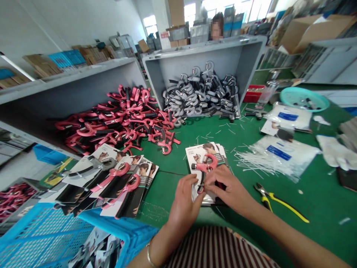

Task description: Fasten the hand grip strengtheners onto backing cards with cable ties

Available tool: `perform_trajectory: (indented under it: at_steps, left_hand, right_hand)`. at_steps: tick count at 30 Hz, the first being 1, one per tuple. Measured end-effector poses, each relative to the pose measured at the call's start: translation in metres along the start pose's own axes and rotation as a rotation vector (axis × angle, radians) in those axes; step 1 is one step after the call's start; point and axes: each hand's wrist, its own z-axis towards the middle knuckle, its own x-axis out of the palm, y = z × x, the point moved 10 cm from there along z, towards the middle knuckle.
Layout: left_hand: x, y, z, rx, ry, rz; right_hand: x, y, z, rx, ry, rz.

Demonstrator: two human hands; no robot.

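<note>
A red clamp-like tool (210, 162) with a black grip lies on a stack of printed cards (192, 153) at the table's front middle. My left hand (184, 201) rests at the left edge of the cards, its fingers bent around the tool's lower end. From the right, my right hand (225, 186) pinches at the tool's black grip, close to the left fingertips. What the fingertips pinch is too small to make out. To the left, several cards carrying red and grey tools (128, 182) lie overlapped.
Grey bins hold red tools (125, 119) and grey tools (198, 93) behind. White ties (251, 162), plastic bags (284, 150) and yellow-handled pliers (288, 206) lie right. A blue crate (131, 230) stands front left. A person (217, 28) is behind the bins.
</note>
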Motion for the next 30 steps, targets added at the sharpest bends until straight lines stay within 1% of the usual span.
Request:
perform_trajectory:
  at_steps: [3, 6, 9, 13, 15, 17, 19, 21, 22, 24, 25, 26, 28, 30]
  left_hand:
    - [-0.011, 0.008, 0.000, -0.009, -0.049, 0.002]
    - [-0.016, 0.010, 0.005, -0.050, -0.021, -0.040]
    - [-0.011, 0.008, 0.011, -0.119, 0.013, -0.100]
    - [0.000, 0.005, 0.019, -0.167, -0.018, -0.118]
    - [0.004, 0.004, 0.022, -0.164, -0.040, -0.082]
    - [0.004, 0.002, 0.023, -0.133, -0.048, -0.036]
    - [0.001, 0.002, 0.023, -0.097, -0.004, -0.045]
    - [-0.009, 0.010, 0.020, -0.105, 0.035, -0.075]
    - [-0.016, 0.017, 0.017, -0.128, 0.029, -0.080]
    - [-0.032, 0.031, 0.012, -0.198, -0.021, -0.071]
    - [-0.035, 0.037, 0.010, -0.240, -0.038, -0.070]
    - [-0.034, 0.042, 0.008, -0.284, -0.037, -0.082]
    - [-0.021, 0.046, 0.010, -0.370, -0.007, -0.137]
    - [-0.003, 0.044, 0.018, -0.417, 0.022, -0.233]
  right_hand:
    - [0.001, 0.001, -0.010, -0.079, -0.020, 0.006]
    - [0.000, -0.007, -0.021, -0.042, -0.058, -0.031]
    - [0.001, -0.012, -0.028, 0.012, -0.095, -0.050]
    - [0.006, -0.009, -0.028, 0.007, -0.112, -0.056]
    - [0.009, -0.005, -0.026, -0.021, -0.110, -0.051]
    - [0.009, -0.002, -0.025, -0.049, -0.106, -0.056]
    - [0.005, -0.007, -0.033, -0.048, -0.095, -0.105]
    - [-0.010, -0.026, -0.055, 0.005, -0.120, -0.240]
    - [-0.022, -0.041, -0.073, 0.055, -0.155, -0.337]
    - [-0.053, -0.079, -0.121, 0.204, -0.256, -0.573]
    - [-0.065, -0.099, -0.148, 0.283, -0.269, -0.680]
    - [-0.075, -0.118, -0.174, 0.372, -0.272, -0.767]
    - [-0.088, -0.154, -0.218, 0.551, -0.208, -0.829]
    - [-0.091, -0.170, -0.240, 0.635, -0.171, -0.706]
